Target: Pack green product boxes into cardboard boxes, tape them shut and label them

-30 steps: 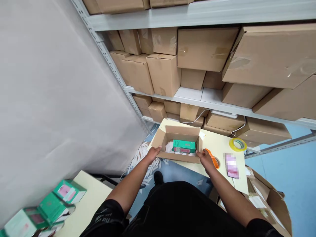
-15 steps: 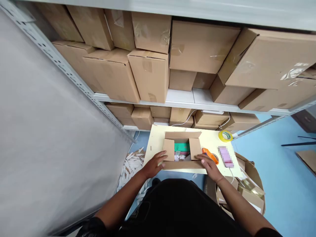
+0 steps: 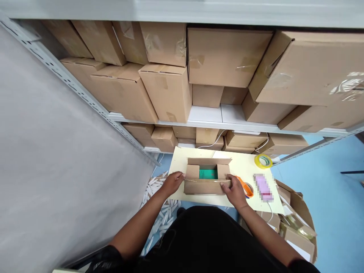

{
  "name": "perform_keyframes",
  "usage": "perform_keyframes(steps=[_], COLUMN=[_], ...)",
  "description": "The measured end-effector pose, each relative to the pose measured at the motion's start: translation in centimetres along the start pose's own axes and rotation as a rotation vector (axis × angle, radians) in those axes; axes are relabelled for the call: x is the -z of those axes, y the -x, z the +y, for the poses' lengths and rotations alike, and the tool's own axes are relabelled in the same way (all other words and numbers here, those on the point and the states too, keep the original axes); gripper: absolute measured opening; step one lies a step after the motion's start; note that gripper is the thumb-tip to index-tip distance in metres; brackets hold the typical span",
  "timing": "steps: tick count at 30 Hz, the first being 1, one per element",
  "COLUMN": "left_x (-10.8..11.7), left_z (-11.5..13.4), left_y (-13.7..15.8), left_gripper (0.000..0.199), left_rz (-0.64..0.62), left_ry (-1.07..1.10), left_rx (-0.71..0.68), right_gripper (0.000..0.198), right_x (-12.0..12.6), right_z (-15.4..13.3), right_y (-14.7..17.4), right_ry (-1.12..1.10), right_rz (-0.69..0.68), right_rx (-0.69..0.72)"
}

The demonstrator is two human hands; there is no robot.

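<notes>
A small cardboard box point(image 3: 205, 187) sits on the pale yellow table, its two short end flaps folded inward and its long far flap point(image 3: 209, 161) standing up. Through the gap between the end flaps a green packet point(image 3: 208, 174) shows inside. My left hand point(image 3: 174, 182) is closed at the box's left end, fingertips on its edge. At the right end, my right hand point(image 3: 234, 189) grips the near long flap, thumb on the front and fingers behind. Just right of that hand lies an orange tape dispenser point(image 3: 245, 186), partly hidden by it.
On the table point(image 3: 182, 154) are a yellow tape roll point(image 3: 263, 161) and a blurred-out pink device point(image 3: 263, 187) with a white cable. Shelves point(image 3: 206, 113) packed with cardboard boxes rise behind. White paper scraps point(image 3: 159, 193) lie on the floor at left; a large carton point(image 3: 298, 212) of packages stands right.
The near long flap has been raised from lying outward toward me. My right hand has closed on it, and my left hand has moved slightly up and left along the box's end.
</notes>
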State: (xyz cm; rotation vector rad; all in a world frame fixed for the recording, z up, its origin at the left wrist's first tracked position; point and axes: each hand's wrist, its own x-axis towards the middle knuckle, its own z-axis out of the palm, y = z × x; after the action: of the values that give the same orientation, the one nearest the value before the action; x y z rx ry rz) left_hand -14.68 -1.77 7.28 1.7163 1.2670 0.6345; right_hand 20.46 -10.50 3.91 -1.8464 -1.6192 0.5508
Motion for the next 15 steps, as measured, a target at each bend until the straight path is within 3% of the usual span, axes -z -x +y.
perform_keyframes(steps=[3,5,7,11,15], left_x=[0.3,0.3,-0.1,-2.1,-4.6], left_z=[1.8,2.9,3.7,3.6,1.5], left_y=[-4.2,-6.5,-7.7,-5.5,-1.3], left_gripper=[0.037,0.049,0.047,0.029,0.029], left_rz=[0.235,0.230,0.136,0.056,0.082], left_ry=[-0.155,-0.195,-0.231,-0.357,-0.441], left_rx=[-0.069,-0.131,-0.148,-0.240,-0.322], right_gripper=[0.052,0.053,0.057,0.061,0.057], right_x=[-1.3,-1.8,-2.2,-2.9,-2.9], right_z=[0.6,0.8,1.0,1.3,1.0], right_y=[-0.9,-0.7,-0.1,0.6,0.7], right_ry=[0.086,0.127,0.163,0.185,0.153], right_rz=[0.069,0.107,0.153,0.200,0.214], right_rx=[0.120,0.155,0.150,0.126,0.104])
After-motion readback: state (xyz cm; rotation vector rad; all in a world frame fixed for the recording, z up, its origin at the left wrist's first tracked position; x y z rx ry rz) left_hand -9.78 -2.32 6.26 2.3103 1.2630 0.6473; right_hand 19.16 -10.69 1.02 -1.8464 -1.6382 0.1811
